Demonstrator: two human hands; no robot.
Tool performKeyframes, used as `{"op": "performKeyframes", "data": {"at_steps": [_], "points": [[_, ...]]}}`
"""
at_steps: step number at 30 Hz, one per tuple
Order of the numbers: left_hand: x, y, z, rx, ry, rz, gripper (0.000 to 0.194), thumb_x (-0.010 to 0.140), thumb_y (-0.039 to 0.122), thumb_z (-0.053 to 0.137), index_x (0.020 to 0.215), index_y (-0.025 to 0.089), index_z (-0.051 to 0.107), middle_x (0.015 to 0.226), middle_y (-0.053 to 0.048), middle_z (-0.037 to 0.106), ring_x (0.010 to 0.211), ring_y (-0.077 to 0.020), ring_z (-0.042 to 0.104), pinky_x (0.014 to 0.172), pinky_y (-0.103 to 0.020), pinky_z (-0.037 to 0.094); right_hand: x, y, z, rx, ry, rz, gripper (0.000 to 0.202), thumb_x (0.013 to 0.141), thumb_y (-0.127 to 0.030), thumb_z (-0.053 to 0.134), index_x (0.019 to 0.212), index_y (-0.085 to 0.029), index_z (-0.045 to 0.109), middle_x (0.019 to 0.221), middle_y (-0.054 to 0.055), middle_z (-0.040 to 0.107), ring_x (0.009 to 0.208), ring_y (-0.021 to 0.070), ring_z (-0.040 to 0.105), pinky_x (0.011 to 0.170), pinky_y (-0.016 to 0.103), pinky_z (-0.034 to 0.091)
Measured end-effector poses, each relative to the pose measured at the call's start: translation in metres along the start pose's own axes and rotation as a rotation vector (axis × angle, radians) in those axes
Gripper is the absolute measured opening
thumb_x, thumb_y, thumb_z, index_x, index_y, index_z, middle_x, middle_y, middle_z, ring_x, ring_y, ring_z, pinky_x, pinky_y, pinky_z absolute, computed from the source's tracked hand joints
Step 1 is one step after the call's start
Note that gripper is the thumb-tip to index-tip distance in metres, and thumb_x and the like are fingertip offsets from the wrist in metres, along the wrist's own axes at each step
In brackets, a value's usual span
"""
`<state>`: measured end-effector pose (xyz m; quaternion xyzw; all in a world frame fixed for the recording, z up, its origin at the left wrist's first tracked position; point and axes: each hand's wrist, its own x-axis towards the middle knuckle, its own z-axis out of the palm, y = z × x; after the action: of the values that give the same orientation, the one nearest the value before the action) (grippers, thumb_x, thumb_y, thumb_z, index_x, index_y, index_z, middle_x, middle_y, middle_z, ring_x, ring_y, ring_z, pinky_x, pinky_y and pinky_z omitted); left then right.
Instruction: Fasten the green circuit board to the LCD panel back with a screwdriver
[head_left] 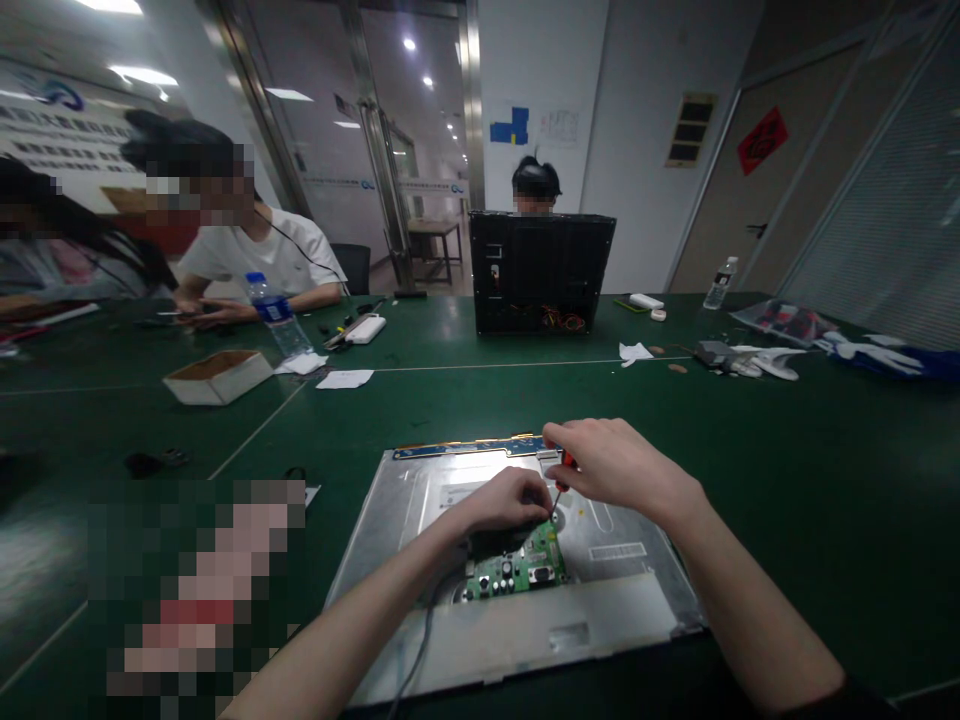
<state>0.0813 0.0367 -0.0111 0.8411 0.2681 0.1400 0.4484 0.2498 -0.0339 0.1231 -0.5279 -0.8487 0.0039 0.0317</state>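
My right hand [600, 460] is closed round the red-and-black handle of a screwdriver [556, 497], its shaft slanting down to the upper corner of a green circuit board [529, 560]. Close by the tip, my left hand [517, 497] has its fingers bent together; whatever they pinch, if anything, is hidden. The board sits on the metal back of a flat display panel [630, 600] lying on the table. A narrow blue circuit strip [465, 449] runs along the panel's far edge. A grey cable [425, 640] trails from the board's left side over the near edge.
Across the green table [420, 400] stands a black monitor casing [544, 270] with a person behind it. Two people sit at the far left. A cardboard box [217, 378], a water bottle [276, 312], paper scraps [345, 379] and white gloves [765, 360] lie about.
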Motion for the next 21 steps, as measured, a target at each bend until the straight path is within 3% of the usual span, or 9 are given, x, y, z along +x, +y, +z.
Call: {"op": "performKeyframes", "data": {"at_steps": [3, 9, 15, 21], "points": [[-0.0001, -0.0001, 0.0004, -0.005, 0.007, -0.006, 0.013, 0.071, 0.005, 0.065, 0.078, 0.014, 0.070, 0.073, 0.001, 0.068, 0.070, -0.0146, 0.060, 0.068, -0.021, 0.044, -0.0032, 0.0009, -0.0016, 0.031, -0.008, -0.065, 0.022, 0.082, -0.025, 0.056, 0.103, -0.020, 0.054, 0.098, 0.005, 0.064, 0.074, 0.0176, 0.059, 0.055, 0.028, 0.030], [-0.0009, 0.0012, 0.0003, -0.008, 0.006, -0.012, 0.013, 0.072, 0.005, 0.064, 0.078, 0.015, 0.070, 0.075, 0.001, 0.068, 0.071, -0.0148, 0.061, 0.069, -0.021, 0.045, -0.0030, 0.0003, -0.0025, 0.052, -0.032, -0.055, 0.021, 0.082, -0.019, 0.056, 0.102, -0.019, 0.052, 0.096, 0.006, 0.065, 0.077, 0.0181, 0.059, 0.058, 0.029, 0.032], [-0.0014, 0.0014, 0.0003, -0.008, 0.006, -0.007, 0.011, 0.072, 0.007, 0.064, 0.076, 0.015, 0.070, 0.072, 0.001, 0.067, 0.068, -0.0141, 0.060, 0.067, -0.020, 0.044, -0.0003, -0.0011, -0.0013, 0.014, -0.012, -0.002, 0.017, 0.086, -0.029, 0.056, 0.101, -0.019, 0.057, 0.084, 0.006, 0.068, 0.074, 0.0218, 0.062, 0.055, 0.029, 0.028], [0.0005, -0.0021, 0.0014, -0.008, 0.009, -0.010, 0.012, 0.071, 0.007, 0.064, 0.078, 0.014, 0.070, 0.075, 0.001, 0.068, 0.072, -0.0153, 0.060, 0.070, -0.022, 0.044, -0.0047, -0.0017, -0.0022, 0.046, -0.007, -0.080, 0.022, 0.082, -0.028, 0.055, 0.103, -0.020, 0.054, 0.098, 0.006, 0.065, 0.076, 0.0196, 0.060, 0.056, 0.029, 0.030]]}}
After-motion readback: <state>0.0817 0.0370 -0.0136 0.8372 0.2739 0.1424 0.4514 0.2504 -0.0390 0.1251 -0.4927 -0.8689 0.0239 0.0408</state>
